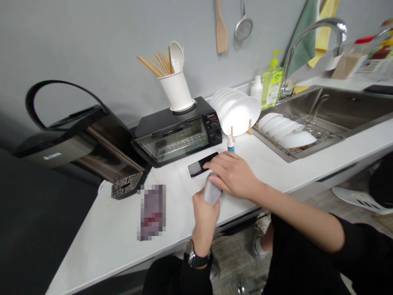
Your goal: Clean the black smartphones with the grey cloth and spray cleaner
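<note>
My left hand (pixel 206 217), with a dark-strapped watch on its wrist, is closed around a pale grey, block-like object (pixel 212 191) held just above the counter's front part. My right hand (pixel 235 174) comes in from the right and grips the upper end of the same object, its thumb along the side. The object's exact kind cannot be made out. Just beyond the fingers lies a flat black device (pixel 196 169) with a grey screen-like patch, partly covered by the right hand. Behind that hand stands a small white-and-blue bottle (pixel 230 143).
A black toaster oven (pixel 181 141) carries a white utensil holder (pixel 178 91). A black drink machine (pixel 101 139) stands left, near a pixelated packet-like item (pixel 152 212). White plates (pixel 241 114), a soap bottle (pixel 272 84) and a sink (pixel 362 108) with bowls (pixel 284 129) are right.
</note>
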`<act>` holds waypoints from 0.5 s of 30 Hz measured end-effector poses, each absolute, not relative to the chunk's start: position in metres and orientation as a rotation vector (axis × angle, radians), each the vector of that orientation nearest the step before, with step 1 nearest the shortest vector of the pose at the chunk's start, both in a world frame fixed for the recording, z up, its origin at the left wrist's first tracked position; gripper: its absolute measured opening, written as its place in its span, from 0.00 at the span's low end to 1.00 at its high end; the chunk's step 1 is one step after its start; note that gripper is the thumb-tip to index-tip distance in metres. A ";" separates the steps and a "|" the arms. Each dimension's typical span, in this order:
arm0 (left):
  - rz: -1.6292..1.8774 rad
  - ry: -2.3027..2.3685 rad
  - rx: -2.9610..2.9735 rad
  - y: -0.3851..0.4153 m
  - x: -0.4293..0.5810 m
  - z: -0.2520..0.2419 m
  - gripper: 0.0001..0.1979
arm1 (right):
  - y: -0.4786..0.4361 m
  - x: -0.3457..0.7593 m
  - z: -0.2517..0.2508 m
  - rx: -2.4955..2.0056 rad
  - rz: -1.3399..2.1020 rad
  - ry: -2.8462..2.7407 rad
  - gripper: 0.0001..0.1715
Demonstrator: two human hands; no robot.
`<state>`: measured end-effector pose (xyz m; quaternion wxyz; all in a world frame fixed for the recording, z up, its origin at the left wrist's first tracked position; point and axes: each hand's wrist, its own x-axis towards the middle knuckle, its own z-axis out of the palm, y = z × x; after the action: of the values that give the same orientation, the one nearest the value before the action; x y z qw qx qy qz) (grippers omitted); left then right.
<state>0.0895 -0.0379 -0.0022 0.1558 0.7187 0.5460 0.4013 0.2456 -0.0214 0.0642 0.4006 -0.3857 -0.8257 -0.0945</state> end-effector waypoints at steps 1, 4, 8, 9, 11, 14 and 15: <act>1.129 1.557 2.076 -0.037 0.090 -0.001 0.10 | -0.021 0.247 0.065 -1.003 -0.224 -2.065 0.28; 1.102 1.553 2.119 -0.034 0.094 0.004 0.08 | -0.020 0.252 0.066 -1.011 -0.223 -2.060 0.28; 1.040 1.546 2.163 -0.033 0.100 0.010 0.11 | -0.018 0.260 0.065 -1.047 -0.229 -2.022 0.28; 1.018 1.546 2.178 -0.034 0.100 0.010 0.12 | -0.018 0.261 0.065 -1.044 -0.213 -1.999 0.28; 0.984 1.554 2.201 -0.035 0.101 0.011 0.13 | -0.019 0.261 0.064 -0.973 -0.211 -2.027 0.27; 0.955 1.572 2.229 -0.037 0.097 0.009 0.11 | -0.019 0.259 0.065 -0.963 -0.249 -2.037 0.25; 0.956 1.569 2.238 -0.038 0.095 0.008 0.11 | -0.019 0.258 0.065 -0.977 -0.247 -2.022 0.25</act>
<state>0.0953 -0.0378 0.0078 0.1227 0.7669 0.5379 0.3278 0.2584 -0.0191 0.0649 0.4268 -0.3910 -0.8094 -0.0988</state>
